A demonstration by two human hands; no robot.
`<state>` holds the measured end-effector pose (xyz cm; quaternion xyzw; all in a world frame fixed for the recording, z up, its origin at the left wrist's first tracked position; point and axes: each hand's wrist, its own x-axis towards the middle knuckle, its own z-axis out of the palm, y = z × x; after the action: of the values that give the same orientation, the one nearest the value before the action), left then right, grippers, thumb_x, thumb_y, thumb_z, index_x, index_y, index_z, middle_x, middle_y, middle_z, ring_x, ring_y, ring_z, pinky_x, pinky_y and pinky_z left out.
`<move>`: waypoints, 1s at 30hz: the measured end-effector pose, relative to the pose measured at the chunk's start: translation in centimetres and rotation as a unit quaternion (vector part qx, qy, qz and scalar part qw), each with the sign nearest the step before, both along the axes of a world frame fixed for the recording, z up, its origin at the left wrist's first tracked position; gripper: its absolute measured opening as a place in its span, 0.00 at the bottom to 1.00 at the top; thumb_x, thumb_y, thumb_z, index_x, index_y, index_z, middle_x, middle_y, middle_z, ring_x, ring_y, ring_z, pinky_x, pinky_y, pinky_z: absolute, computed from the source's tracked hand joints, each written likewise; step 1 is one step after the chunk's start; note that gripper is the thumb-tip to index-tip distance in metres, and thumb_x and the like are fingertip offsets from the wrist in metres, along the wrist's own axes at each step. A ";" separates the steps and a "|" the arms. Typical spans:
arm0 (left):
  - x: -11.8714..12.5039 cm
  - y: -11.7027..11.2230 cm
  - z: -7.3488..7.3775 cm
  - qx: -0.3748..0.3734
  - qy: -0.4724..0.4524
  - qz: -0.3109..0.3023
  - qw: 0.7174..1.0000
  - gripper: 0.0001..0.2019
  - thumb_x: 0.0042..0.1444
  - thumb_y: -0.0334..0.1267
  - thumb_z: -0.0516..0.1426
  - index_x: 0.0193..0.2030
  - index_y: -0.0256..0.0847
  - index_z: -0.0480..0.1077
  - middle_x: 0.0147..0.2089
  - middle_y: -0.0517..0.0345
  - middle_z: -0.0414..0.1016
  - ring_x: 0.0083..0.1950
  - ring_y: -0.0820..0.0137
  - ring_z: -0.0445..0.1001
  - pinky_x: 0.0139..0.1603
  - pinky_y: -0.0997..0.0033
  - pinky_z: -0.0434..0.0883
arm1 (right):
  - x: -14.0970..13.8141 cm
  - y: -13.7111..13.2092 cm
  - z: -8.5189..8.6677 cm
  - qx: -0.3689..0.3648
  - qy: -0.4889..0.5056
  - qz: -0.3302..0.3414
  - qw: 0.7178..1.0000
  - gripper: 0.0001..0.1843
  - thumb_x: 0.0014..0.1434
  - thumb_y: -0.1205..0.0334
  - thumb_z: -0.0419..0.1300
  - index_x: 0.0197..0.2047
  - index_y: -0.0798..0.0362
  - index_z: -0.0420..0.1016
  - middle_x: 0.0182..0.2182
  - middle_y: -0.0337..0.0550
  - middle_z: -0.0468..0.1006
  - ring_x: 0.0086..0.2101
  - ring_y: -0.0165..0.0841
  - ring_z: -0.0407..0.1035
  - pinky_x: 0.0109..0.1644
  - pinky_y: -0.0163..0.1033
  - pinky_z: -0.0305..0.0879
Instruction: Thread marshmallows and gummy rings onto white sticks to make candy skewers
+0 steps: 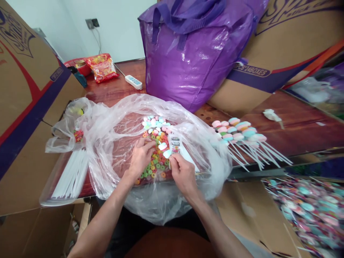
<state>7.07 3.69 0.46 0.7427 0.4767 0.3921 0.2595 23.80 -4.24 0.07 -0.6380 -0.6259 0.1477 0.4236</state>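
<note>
My right hand [184, 175] is closed in a pinch on a thin white stick, mostly hidden by the fingers. A pale blue marshmallow [167, 154] shows at the fingertips, with a pink-and-white marshmallow [162, 146] just above it. My left hand [142, 154] is over the left side of a pile of colourful candy rings [158, 165], fingers slightly apart and nothing visible between them. Behind the rings lie loose pastel marshmallows [154, 122]. A small printed packet [175, 143] lies beyond my right hand. All this rests on a crumpled clear plastic bag [118, 143].
White sticks [71, 173] lie at the left, finished marshmallow skewers [239, 132] at the right. A purple bag [185, 68] and large cartons [29, 89] border the table. Below right, a box holds many wrapped candies [314, 208]. A red snack packet [101, 68] and power strip [133, 81] sit behind.
</note>
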 end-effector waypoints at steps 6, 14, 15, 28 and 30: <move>-0.6 1.5 0.1 0.013 0.095 -0.089 0.991 0.13 0.60 0.30 0.54 0.40 0.48 0.80 0.41 0.53 0.74 0.41 0.67 0.72 0.45 0.69 0.70 | -0.2 -0.4 -0.2 -0.006 0.007 0.000 1.000 0.14 0.67 0.61 0.51 0.32 0.51 0.72 0.22 0.37 0.72 0.23 0.30 0.64 0.31 0.34 0.55; -0.6 0.7 -0.2 -0.174 -0.263 0.076 0.946 0.09 0.55 0.43 0.62 0.34 0.40 0.78 0.30 0.59 0.75 0.32 0.72 0.70 0.37 0.73 0.69 | -1.1 -0.7 -0.3 -0.007 0.001 0.038 0.999 0.14 0.69 0.62 0.50 0.33 0.52 0.72 0.23 0.37 0.74 0.24 0.30 0.66 0.32 0.33 0.56; -0.6 0.5 -0.3 -0.206 -0.305 0.083 0.926 0.10 0.53 0.44 0.64 0.34 0.39 0.78 0.30 0.60 0.75 0.30 0.74 0.69 0.35 0.74 0.68 | -1.2 -0.7 -0.3 -0.005 0.004 0.042 0.999 0.14 0.69 0.62 0.50 0.33 0.52 0.72 0.24 0.38 0.74 0.24 0.30 0.66 0.32 0.34 0.57; -0.3 -2.0 0.8 -0.086 -0.230 0.103 0.964 0.08 0.54 0.43 0.64 0.35 0.42 0.80 0.40 0.54 0.80 0.45 0.65 0.75 0.52 0.65 0.70 | -2.7 -0.3 -0.1 0.003 0.036 0.052 0.998 0.14 0.68 0.62 0.49 0.32 0.51 0.71 0.21 0.37 0.71 0.22 0.30 0.63 0.29 0.34 0.56; -0.6 -2.0 1.0 -0.072 -0.225 0.105 0.966 0.09 0.57 0.44 0.61 0.35 0.41 0.79 0.40 0.54 0.79 0.45 0.66 0.75 0.52 0.66 0.70 | -2.9 -0.4 -0.1 0.016 0.053 0.060 0.997 0.15 0.69 0.62 0.49 0.32 0.51 0.71 0.22 0.37 0.71 0.23 0.29 0.63 0.30 0.34 0.57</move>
<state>6.44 1.67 1.48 0.5604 0.5081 0.5392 0.3702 20.90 -4.62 0.00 -0.5838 -0.6420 0.1964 0.4567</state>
